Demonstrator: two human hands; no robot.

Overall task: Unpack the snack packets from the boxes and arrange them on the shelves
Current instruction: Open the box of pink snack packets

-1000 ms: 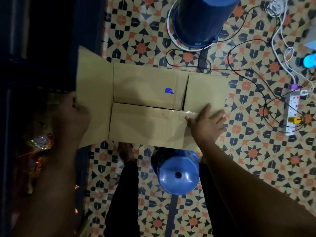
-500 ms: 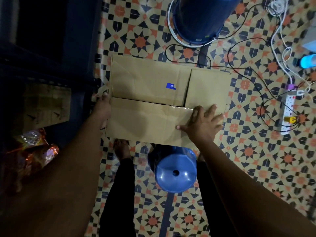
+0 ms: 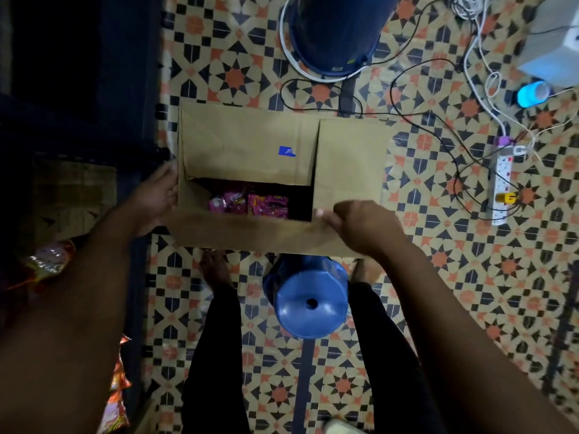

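A brown cardboard box (image 3: 250,145) sits on the patterned floor in front of me. Its near flap (image 3: 257,233) is folded toward me, and the gap shows pink snack packets (image 3: 250,203) inside. My right hand (image 3: 360,227) grips the right end of that near flap. My left hand (image 3: 156,195) holds the box's left edge. The far flap and the right flap still lie over the top of the box. Dark shelves (image 3: 72,189) stand to the left with orange snack packets (image 3: 47,261) on them.
A blue upturned water bottle (image 3: 310,302) stands between my feet, right below the box. A large dark blue drum (image 3: 335,32) stands behind the box. Black and white cables and a power strip (image 3: 503,186) lie on the floor to the right.
The near flap, flat on the box before, has been pulled open toward me by my right hand, revealing pink packets. My left hand moved from the left flap to the box's left edge.
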